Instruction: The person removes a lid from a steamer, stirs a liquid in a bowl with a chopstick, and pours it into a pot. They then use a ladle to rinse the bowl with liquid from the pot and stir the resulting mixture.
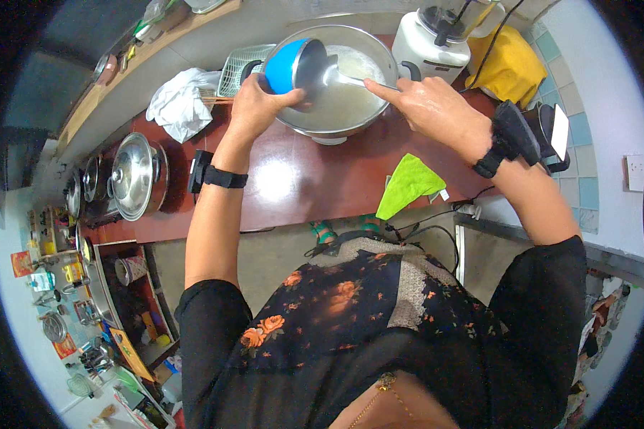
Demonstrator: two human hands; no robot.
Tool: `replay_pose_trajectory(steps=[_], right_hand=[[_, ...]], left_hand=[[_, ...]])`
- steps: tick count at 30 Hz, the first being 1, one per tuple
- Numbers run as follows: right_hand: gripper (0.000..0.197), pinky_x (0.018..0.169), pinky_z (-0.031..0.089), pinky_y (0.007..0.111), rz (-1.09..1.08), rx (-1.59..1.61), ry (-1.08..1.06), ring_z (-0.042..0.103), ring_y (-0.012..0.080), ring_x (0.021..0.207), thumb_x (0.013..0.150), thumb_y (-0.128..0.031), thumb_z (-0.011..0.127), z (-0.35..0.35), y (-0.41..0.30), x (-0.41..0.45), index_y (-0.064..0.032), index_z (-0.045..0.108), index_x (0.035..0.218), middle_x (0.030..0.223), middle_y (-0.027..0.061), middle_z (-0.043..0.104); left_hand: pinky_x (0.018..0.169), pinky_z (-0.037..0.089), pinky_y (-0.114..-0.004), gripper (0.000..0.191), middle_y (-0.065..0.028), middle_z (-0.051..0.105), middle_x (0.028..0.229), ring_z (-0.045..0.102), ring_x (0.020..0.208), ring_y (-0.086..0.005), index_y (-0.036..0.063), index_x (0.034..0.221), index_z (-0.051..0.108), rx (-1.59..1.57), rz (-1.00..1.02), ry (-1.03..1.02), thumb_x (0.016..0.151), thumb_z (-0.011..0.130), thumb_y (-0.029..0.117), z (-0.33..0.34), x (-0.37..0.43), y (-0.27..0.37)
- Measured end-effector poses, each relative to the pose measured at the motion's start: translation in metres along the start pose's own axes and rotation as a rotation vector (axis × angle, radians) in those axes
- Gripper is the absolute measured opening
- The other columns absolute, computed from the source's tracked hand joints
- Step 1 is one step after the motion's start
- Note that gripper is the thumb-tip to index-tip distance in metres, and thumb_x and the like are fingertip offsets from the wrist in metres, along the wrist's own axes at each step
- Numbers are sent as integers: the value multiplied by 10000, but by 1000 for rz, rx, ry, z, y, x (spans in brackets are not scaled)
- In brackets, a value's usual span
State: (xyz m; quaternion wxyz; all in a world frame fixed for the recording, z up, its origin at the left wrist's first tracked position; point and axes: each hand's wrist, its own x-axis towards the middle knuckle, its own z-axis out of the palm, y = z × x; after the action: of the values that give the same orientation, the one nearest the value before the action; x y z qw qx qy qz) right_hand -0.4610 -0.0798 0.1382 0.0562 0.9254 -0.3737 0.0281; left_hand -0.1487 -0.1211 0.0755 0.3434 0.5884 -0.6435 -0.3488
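My left hand [260, 104] grips a blue bowl [282, 67] with a dark inside, tilted on its side over a wide steel pot [333, 126]. Cloudy, pale liquid [354, 102] with some froth fills part of the pot. My right hand [434, 104] holds the handle of a metal spoon [349, 80], index finger stretched along it. The spoon's head is at the bowl's mouth; whether it touches the bowl I cannot tell. Dark handles stick out on both sides of the pot.
A white blender base [429, 48] and a yellow cloth [507, 64] stand right of the pot. Left are a pale green basket [241, 67], a white plastic bag [185, 104] and a lidded steel pot [134, 177]. A lime-green cloth [410, 185] hangs over the red counter's [311, 182] front edge.
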Motion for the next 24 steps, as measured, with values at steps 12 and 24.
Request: replay_pose_trajectory(steps=[12,24], right_hand=[[568,638,510,471,43,167,35,627,370,694,836,-33,515,15,7,-8,-172,463,1384,784,194,618],[457,707,521,519,93,382,35,642,423,737,884,-91,493,20,10,-4,-170,527,1332,818,259,643]], left_hand=[[832,507,-338,798,-194,658,1012,651,916,-249,-118,1114,562,212,42,77,581,858,398,2,6,19],[835,510,-347,784,-194,658,1025,649,922,-258,-116,1113,555,131,69,119,602,872,388,-1,6,10]])
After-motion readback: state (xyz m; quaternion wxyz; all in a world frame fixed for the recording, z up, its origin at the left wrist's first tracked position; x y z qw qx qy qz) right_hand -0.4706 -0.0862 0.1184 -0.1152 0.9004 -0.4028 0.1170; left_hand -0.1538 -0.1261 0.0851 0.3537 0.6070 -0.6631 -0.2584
